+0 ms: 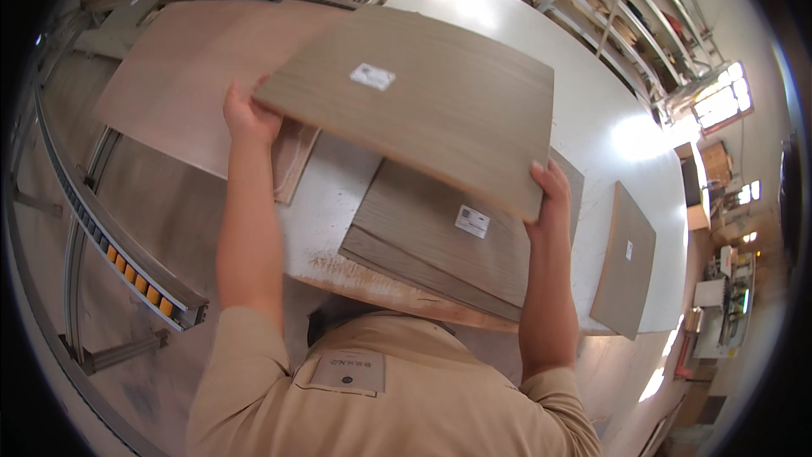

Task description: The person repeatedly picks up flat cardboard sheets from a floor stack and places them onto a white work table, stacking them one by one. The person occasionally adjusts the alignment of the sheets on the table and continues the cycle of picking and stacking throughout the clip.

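Both hands grip one grey-brown wood-grain board [423, 101] and hold it lifted above the white surface [592, 110]. The left hand [248, 114] clasps the board's near left corner, fingers curled under the edge. The right hand [551, 190] clamps the near right corner, with fingertips showing on the top face. A small white label [372, 76] sits on the board's upper side. Directly below lies a stack of similar boards [440, 245], its top one carrying its own white sticker [472, 221]. Well apart to the right, a single smaller panel [626, 258] rests at the surface's edge. To the left lies a large pale pinkish sheet [186, 76], and beyond that a roller track with orange wheels [127, 267]
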`<state>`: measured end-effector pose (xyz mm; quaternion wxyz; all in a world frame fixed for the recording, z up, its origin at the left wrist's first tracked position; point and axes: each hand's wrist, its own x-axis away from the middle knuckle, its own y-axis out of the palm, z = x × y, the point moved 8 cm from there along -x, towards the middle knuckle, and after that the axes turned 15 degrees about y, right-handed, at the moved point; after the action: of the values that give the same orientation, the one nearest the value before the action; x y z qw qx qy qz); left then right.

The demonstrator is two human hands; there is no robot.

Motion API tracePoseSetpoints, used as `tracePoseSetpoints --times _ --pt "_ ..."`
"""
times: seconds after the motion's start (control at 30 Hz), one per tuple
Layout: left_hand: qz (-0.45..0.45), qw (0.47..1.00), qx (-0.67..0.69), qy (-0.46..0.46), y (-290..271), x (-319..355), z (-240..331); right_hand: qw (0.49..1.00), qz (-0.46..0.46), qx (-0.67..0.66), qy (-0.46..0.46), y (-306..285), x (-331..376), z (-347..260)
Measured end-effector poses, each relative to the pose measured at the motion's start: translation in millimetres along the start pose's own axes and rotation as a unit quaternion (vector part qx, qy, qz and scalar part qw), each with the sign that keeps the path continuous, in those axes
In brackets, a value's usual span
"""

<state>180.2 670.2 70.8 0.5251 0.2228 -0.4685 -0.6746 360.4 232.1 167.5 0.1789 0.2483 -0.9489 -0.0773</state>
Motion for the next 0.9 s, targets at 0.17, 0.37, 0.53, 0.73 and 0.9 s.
tracePoseSetpoints --times 0.17,0.37,0.53,0.73,0.9 --pt "-0.077 0.969 -0.232 -0.035 -12 100 -31 0.999 0.048 0.005 -0.001 -104 74 16" --pt "-0.205 0.917 -0.342 0.002 -8 205 -39 0.998 0.040 0.031 0.031 -193 124 32" --pt "-0.367 0.633 -0.676 0.089 -2 215 -54 0.808 0.334 0.482 -0.058 -233 139 10" --pt "-0.388 0.770 -0.497 -0.097 -1 196 -89 0.963 0.205 0.147 0.097 -206 116 79" --pt "-0.355 0.803 -0.419 -0.232 -2 204 -95 0.966 0.204 0.072 0.141 -193 137 97"
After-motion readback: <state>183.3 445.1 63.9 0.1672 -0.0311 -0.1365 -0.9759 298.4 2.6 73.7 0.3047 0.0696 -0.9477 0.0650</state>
